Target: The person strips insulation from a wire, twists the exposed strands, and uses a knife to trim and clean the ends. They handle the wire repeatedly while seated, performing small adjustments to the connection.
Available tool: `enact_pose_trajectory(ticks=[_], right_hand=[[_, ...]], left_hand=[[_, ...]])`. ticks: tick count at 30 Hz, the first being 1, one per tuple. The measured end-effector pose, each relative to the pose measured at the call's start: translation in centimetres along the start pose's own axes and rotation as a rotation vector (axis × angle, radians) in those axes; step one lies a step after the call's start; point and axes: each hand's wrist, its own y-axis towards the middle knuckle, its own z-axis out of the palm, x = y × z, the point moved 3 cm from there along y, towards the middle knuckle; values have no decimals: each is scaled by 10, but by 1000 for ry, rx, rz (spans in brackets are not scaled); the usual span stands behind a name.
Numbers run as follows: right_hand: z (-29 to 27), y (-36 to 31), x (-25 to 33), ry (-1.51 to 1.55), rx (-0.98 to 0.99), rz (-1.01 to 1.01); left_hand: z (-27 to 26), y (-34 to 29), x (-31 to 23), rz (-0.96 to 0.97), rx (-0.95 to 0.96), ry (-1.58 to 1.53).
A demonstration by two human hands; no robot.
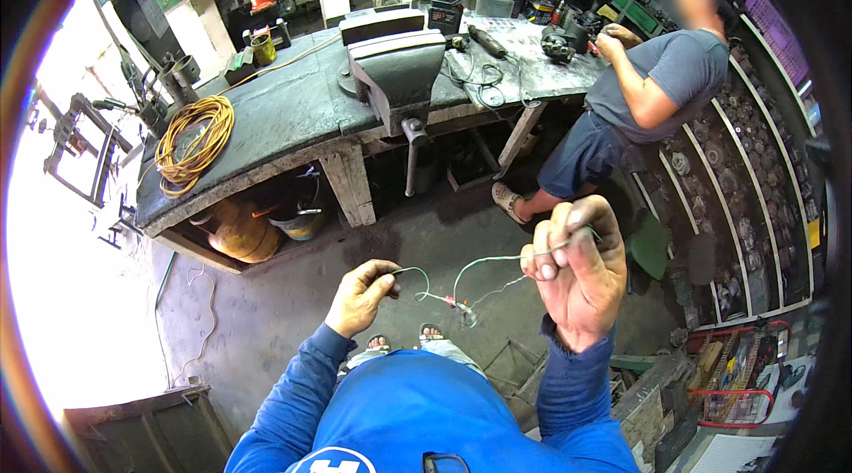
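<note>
A thin green wire hangs in loops between my two hands, above the floor. My left hand pinches one end of it between thumb and fingers. Raised higher and to the right, my right hand is closed on another stretch of the wire, its palm turned toward me. Midway along, a small red-and-white piece dangles with a clear or shiny bit below it; its kind is too small to tell. A thinner pale strand runs from it toward my right hand.
Ahead stands a workbench with a large bench vise and a coiled yellow hose or cable. A co-worker stands at its right end, beside shelves of metal parts. A red wire rack is at the lower right.
</note>
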Motion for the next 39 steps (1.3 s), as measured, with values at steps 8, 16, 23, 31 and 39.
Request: enact_pose_trajectory(ticks=[8,16,23,31,39], right_hand=[[-30,-25,4,-608,-162,33],[-56,-37,-4,-343,-52,-91],[19,-24,-39,37,193,66],[45,17,2,371,171,-63],[73,18,52,-939,207,151]], left_hand=[[-17,-2,14,-48,-84,-95],[-28,0,-3,-32,-63,-406],[-27,42,48,-97,-131,-265],[-33,53,125,-33,-129,334],[-39,36,143,-88,-96,347]])
